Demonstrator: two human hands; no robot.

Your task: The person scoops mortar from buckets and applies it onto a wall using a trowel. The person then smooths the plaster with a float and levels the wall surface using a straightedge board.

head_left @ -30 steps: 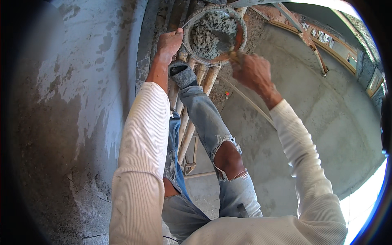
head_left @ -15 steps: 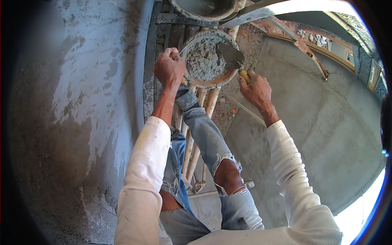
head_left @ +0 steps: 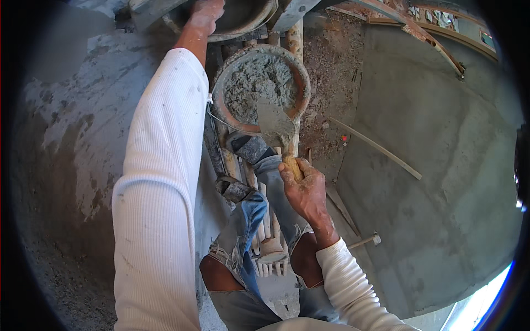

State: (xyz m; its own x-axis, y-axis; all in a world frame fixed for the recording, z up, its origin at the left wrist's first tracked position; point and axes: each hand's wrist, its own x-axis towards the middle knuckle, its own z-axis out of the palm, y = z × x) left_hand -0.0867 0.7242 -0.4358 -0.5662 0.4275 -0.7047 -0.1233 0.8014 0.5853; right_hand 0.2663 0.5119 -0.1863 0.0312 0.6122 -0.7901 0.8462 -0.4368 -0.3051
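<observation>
My right hand is wrapped round the yellowish wooden handle of a trowel. Its grey, mortar-smeared blade lies over the near rim of a round pan filled with lumpy wet mortar. My left arm stretches far forward past that pan. At the top edge of the view, my left hand is over the near-left side of a second, dark round basin. The picture's edge cuts off part of this hand, so its fingers cannot be made out.
Round poles run beneath the pans and my feet, above a lower floor. A smeared plaster wall rises on the left. To the right is a large grey cement surface, with a thin wooden strip in front of it. A slanting timber crosses the upper right.
My left hand has left the mortar pan's rim and moved forward to the farther basin. My right hand has drawn the trowel back toward me and left, across the pan's near rim.
</observation>
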